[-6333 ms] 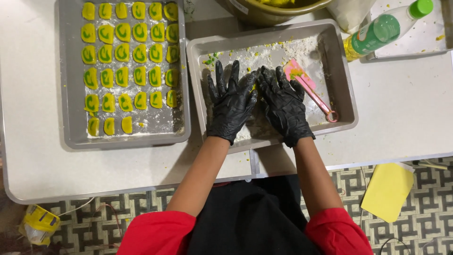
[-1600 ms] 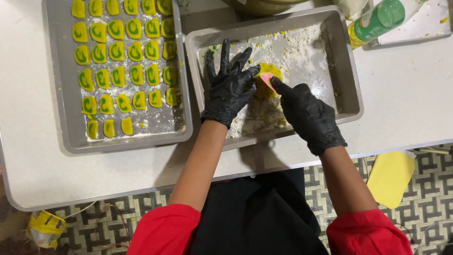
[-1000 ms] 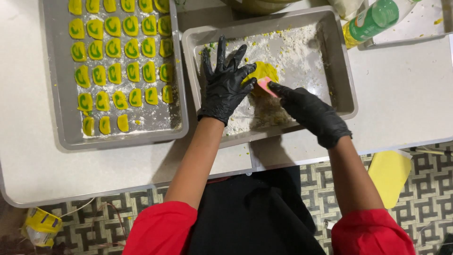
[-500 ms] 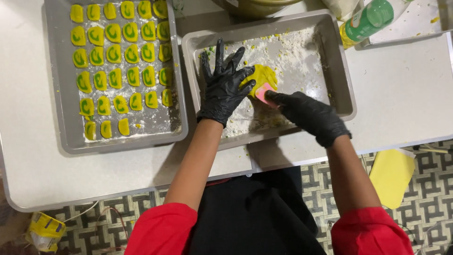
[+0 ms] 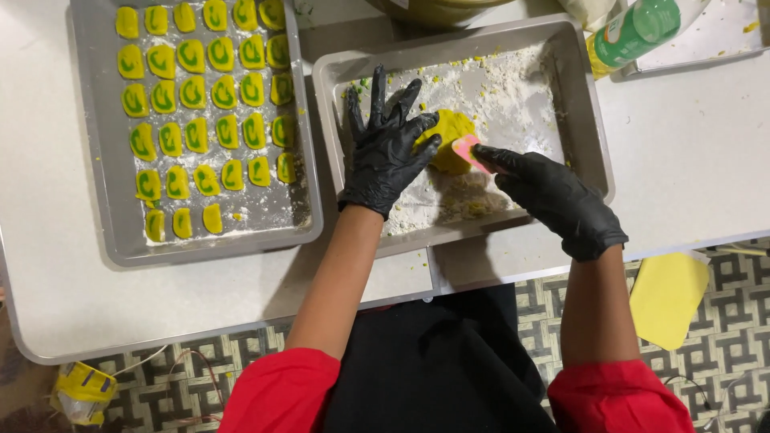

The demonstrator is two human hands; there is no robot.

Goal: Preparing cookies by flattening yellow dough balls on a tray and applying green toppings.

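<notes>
From my remote seat I look straight down on two black-gloved hands working inside a floured grey tray (image 5: pixel 577 104) that sits on a pale table (image 5: pixel 698 160). My left hand (image 5: pixel 387 148) lies flat and wide open, fingers spread, its fingertips resting against the left edge of a yellow dough lump (image 5: pixel 449 138) near the middle of the tray; it grasps nothing, it only steadies the lump. My right hand (image 5: pixel 553 196) is curled closed around a small pink tool (image 5: pixel 468 152), gripping it with the index finger stretched along its top, and the tool's tip meets the lower right side of the dough; how much of the tool is buried in the fist I cannot tell. Loose flour and yellow-green crumbs cover the tray floor around the lump, thicker toward the near wall. Just beside this tray, to the left and touching or nearly touching it, sits a second grey baking tray (image 5: pixel 104 208) holding rows of small yellow dough pieces (image 5: pixel 192 92) marked with green curls, dusted with flour. At the upper right a green bottle with a white label (image 5: pixel 642 28) lies tilted across the table's far edge. A flat yellow scraper (image 5: pixel 667 297) shows below the table edge on the right, over the patterned floor
</notes>
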